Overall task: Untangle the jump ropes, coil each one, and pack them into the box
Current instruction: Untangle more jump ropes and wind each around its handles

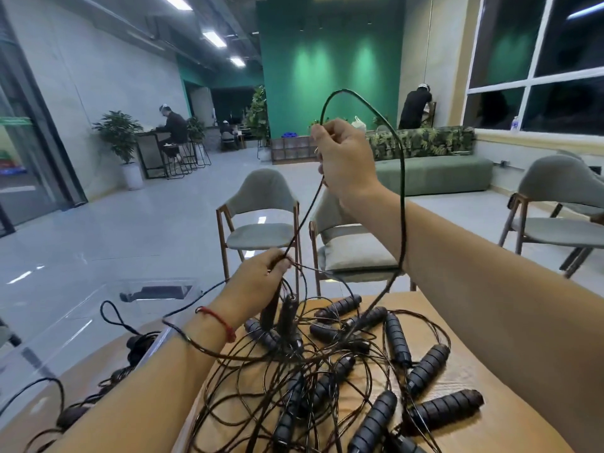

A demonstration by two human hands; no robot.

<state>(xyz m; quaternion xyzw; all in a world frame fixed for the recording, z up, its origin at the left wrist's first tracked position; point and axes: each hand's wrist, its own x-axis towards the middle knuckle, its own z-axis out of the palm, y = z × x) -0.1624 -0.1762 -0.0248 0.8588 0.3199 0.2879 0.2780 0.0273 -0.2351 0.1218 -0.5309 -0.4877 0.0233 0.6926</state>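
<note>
The biggest risk sits in the heap of black jump ropes with ribbed foam handles (327, 371), sprawled over the wooden counter (470, 374). Hauling upward against it would likely cinch the knots tighter or drag handles off the counter's edge. The right hand (343, 158), raised high, has its grip curled round a thin black cord (404, 178) that arches above it and falls across the forearm into the heap, where the loop could snag on the arm. The left hand (258, 276), lower, pinches the taut run coming down from the right. Two black handles (277, 313) dangle under it, and a slack grip would drop them back into the tangle.

The clear plastic box (65, 328) stands at the counter's left. A dark handle (139, 344) and some looped cord appear to lie inside, though the see-through walls leave that uncertain.
</note>
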